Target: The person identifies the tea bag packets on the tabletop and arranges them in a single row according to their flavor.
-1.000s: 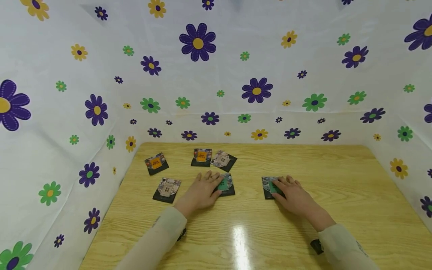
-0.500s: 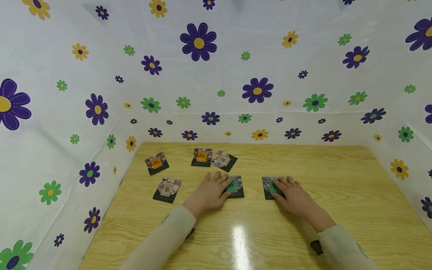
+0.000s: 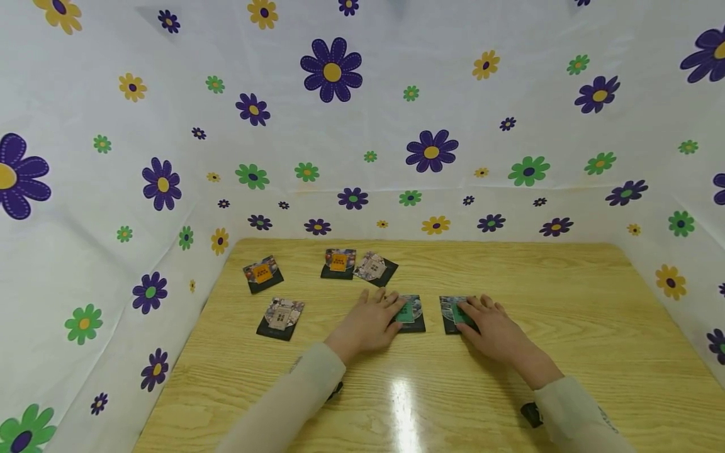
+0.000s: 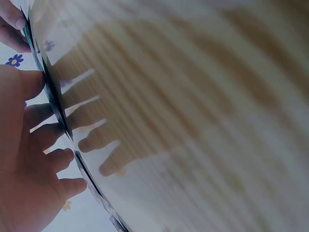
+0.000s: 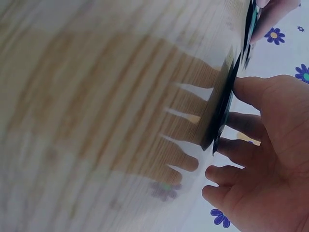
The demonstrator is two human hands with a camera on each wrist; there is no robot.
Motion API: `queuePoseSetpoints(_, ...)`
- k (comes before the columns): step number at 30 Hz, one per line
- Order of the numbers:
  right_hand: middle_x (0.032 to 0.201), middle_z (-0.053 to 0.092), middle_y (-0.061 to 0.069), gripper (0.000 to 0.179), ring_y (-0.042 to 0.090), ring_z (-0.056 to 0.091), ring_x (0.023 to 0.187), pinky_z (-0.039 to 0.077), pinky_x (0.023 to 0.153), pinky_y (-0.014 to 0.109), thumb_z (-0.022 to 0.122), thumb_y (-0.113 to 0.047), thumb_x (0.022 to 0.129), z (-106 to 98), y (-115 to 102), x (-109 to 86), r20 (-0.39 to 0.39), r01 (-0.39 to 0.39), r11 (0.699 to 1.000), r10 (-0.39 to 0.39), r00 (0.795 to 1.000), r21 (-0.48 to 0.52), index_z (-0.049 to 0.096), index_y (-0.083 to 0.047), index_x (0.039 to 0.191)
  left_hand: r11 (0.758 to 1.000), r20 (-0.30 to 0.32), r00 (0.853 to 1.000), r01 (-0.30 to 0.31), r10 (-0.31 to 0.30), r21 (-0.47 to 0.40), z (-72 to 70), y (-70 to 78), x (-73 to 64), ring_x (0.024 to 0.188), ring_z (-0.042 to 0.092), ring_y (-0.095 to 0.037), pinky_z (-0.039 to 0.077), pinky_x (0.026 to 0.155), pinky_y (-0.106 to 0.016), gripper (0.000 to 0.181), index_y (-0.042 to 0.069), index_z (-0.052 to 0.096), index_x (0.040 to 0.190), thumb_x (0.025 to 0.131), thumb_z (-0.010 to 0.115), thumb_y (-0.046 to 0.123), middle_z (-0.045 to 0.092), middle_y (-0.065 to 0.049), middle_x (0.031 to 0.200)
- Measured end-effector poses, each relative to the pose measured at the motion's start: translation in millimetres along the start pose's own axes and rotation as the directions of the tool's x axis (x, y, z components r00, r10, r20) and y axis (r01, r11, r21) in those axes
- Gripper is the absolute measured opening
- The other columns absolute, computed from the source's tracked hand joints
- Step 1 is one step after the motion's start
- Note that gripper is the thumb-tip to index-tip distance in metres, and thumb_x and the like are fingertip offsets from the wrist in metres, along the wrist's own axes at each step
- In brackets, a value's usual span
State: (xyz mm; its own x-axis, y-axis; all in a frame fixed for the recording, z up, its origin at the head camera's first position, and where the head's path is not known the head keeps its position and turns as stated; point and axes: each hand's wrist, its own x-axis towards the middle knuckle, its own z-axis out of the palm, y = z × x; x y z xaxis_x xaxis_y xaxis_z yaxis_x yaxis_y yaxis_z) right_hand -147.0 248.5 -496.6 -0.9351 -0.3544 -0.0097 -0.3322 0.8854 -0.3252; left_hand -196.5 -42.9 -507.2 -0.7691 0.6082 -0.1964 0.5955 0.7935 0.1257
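Observation:
My left hand (image 3: 367, 324) rests its fingertips and thumb on a flat square packet (image 3: 413, 318) with a green label and dark lower band. My right hand (image 3: 494, 330) touches a like green-labelled packet (image 3: 449, 316), covering its right part. A narrow strip of table parts the two packets. Both wrist views show the packets edge-on, low on the table, with the fingers of the left hand (image 4: 29, 164) and the right hand (image 5: 270, 159) extended over them. No fingers curl around either packet.
Two orange-labelled packets, one at the back left (image 3: 262, 274) and one nearer the middle (image 3: 338, 264), lie on the wooden table (image 3: 538, 277). Beige-labelled packets lie beside the second (image 3: 375, 269) and at the left (image 3: 280, 319). A flowered cloth (image 3: 374, 126) encloses the back and sides.
My left hand has slid its green-labelled packet rightward across the table, closer to the other green one. My right hand and its packet have stayed in place.

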Motion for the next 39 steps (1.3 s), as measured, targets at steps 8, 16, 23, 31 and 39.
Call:
queuePoseSetpoints(8,0.154,0.049,0.036,0.053,0.062,0.036,0.147,0.031,0.116,0.077,0.064,-0.026,0.106,1.7,-0.6,-1.0,0.008,-0.015,1.000,0.015,1.000,0.017,0.055,0.002,0.150,1.000,0.008,1.000,-0.009,0.008,0.010,1.7,10.7,6.5,0.164,0.020,-0.030,0.020,0.132,-0.059,0.059,0.027,0.028,0.169,0.114,0.036,0.047,0.026,0.000,0.175)
queuePoseSetpoints(16,0.155,0.048,0.035,0.055,0.062,0.035,0.147,0.030,0.117,0.077,0.063,-0.025,0.106,3.9,-0.2,-1.6,0.011,-0.014,1.000,0.014,1.000,0.016,0.053,0.003,0.152,1.000,0.007,1.000,-0.010,0.009,0.013,4.8,16.4,10.8,0.165,0.019,-0.029,0.019,0.132,-0.059,0.060,0.028,0.026,0.170,0.114,0.035,0.049,0.024,0.002,0.176)
queuePoseSetpoints(23,0.155,0.048,0.036,0.054,0.062,0.036,0.147,0.031,0.116,0.077,0.063,-0.025,0.106,3.1,-0.7,-0.4,0.006,-0.012,1.000,0.012,1.000,0.011,0.054,0.003,0.151,1.000,-0.002,1.000,-0.016,0.016,0.020,6.8,20.5,16.0,0.164,0.020,-0.030,0.019,0.132,-0.060,0.060,0.030,0.025,0.170,0.114,0.034,0.049,0.024,0.002,0.176)
queuePoseSetpoints(31,0.154,0.049,0.035,0.054,0.061,0.037,0.147,0.031,0.116,0.077,0.063,-0.026,0.106,2.8,1.3,0.0,0.003,-0.018,1.000,0.018,1.000,0.007,0.054,0.003,0.151,0.999,0.000,1.000,-0.021,0.021,0.032,4.3,24.4,19.3,0.164,0.021,-0.029,0.020,0.132,-0.060,0.059,0.029,0.026,0.169,0.114,0.035,0.048,0.024,0.002,0.176)
queuePoseSetpoints(39,0.153,0.050,0.035,0.054,0.062,0.038,0.146,0.033,0.115,0.078,0.063,-0.026,0.106,2.2,1.8,-0.3,-0.007,-0.003,1.000,0.003,1.000,0.002,0.055,0.003,0.150,1.000,0.004,1.000,-0.020,0.020,0.024,2.7,25.7,19.8,0.164,0.022,-0.029,0.021,0.131,-0.060,0.059,0.029,0.027,0.169,0.114,0.036,0.047,0.025,0.002,0.176)
